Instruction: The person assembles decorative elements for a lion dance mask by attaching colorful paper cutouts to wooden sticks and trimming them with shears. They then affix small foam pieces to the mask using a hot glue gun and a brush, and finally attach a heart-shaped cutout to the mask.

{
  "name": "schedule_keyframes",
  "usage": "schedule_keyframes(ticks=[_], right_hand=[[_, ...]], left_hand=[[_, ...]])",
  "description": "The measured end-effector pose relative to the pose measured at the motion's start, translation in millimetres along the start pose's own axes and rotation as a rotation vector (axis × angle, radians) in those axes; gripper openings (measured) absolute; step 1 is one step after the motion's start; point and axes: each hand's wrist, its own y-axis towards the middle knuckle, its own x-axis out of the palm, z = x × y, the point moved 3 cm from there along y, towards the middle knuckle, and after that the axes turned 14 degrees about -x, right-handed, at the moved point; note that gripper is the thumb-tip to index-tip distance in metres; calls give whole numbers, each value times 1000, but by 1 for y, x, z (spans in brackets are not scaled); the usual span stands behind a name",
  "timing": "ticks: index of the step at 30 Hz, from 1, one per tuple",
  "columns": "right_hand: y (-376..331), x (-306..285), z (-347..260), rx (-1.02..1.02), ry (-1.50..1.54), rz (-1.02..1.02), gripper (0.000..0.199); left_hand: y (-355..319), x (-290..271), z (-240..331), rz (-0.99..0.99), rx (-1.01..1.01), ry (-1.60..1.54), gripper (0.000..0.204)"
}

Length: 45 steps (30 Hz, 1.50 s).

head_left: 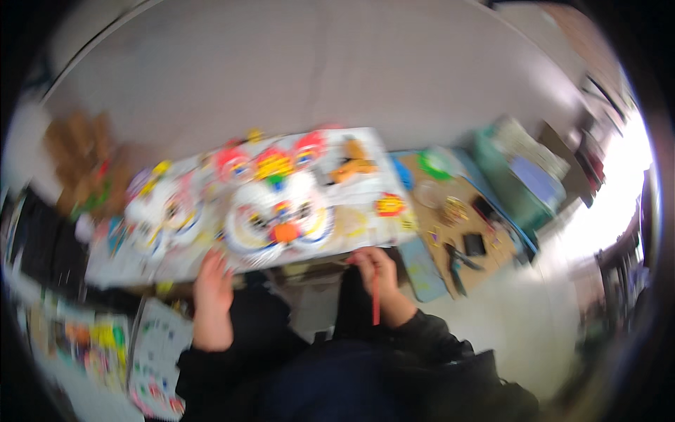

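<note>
My right hand [377, 270] is closed in a pinch at the table's front edge, with a thin red strip [376, 301] hanging down from it. My left hand [214, 283] is held a little apart from the table edge, its fingers stretched out and holding nothing visible. Between and beyond the hands lies a white lion-head craft piece [242, 211], with big eyes, an orange nose or mouth and red, yellow and green trim. A second, similar white lion head [184, 200] sits to its left. The picture is blurred, so small details are lost.
A white-covered table [358, 243] carries orange pieces [354, 167] and a red-yellow cutout [389, 205]. On the right, a brown board [460, 271] holds pliers [457, 267], a small black box [474, 245] and a dish of gold bits [453, 209]. A green bin [517, 186] stands behind.
</note>
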Motion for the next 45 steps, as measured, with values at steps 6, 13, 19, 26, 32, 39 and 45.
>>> schedule_keyframes(ticks=[6, 13, 19, 26, 32, 39, 45], right_hand=[[6, 5, 2, 123, 115, 86, 11], [-6, 29, -3, 104, 228, 33, 14], [0, 17, -16, 102, 225, -74, 17], [-4, -67, 17, -45, 186, 185, 32], [25, -204, 84, -2, -605, 335, 7], [135, -250, 213, -242, -1212, -265, 20], [187, -245, 308, -155, -1389, -496, 21]], left_hand=[[-1, -7, 2, -26, -175, -71, 46], [17, 7, -1, -16, -222, -93, 52], [9, 9, -8, -9, -83, -195, 47], [31, 4, -10, 9, -135, -127, 37], [35, -7, -1, 138, -18, -3, 46], [33, 0, 12, 406, 86, 65, 53], [26, 19, 12, 435, 106, 61, 55]])
